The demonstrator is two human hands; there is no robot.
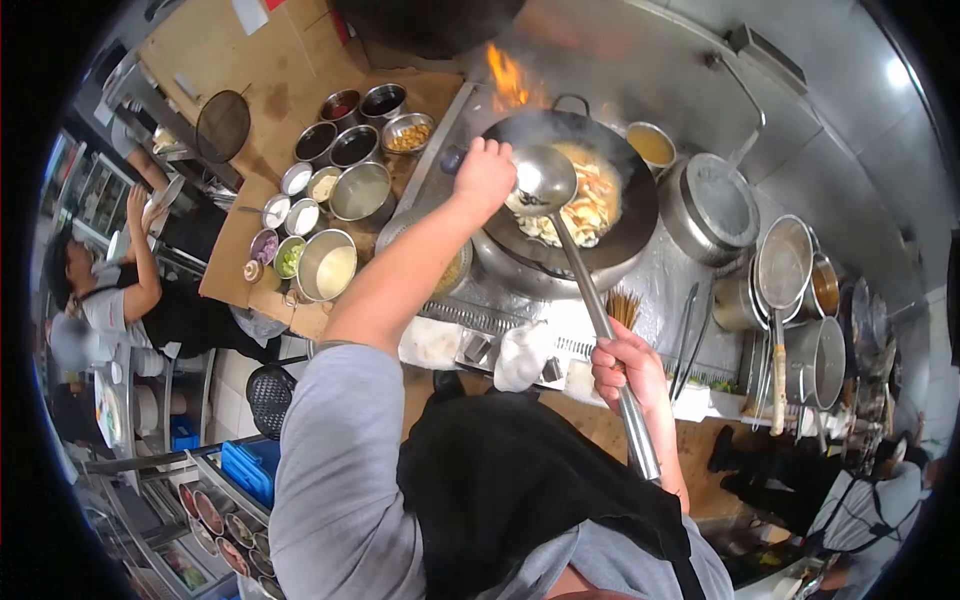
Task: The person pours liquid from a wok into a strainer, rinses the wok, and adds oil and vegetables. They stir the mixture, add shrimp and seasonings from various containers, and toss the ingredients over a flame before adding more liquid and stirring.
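A dark wok [640,190] sits over the burner, holding sliced pale and orange-brown food [590,215]. At its left rim, my left hand [485,178] is closed round the wok's handle, whose dark rounded end sticks out past my fist. My right hand [630,368] grips the long metal handle of a ladle [548,180]. The ladle's bowl is over the left part of the wok, covering some of the food. A loop handle [572,102] stands at the wok's far edge.
Flames [508,75] rise behind the wok. Metal seasoning pots [328,265] crowd the left counter. A lidded pot [715,210], a strainer [785,262] and tongs [686,335] are on the right. A bamboo brush [622,306] lies near the ladle. Other people work at both sides.
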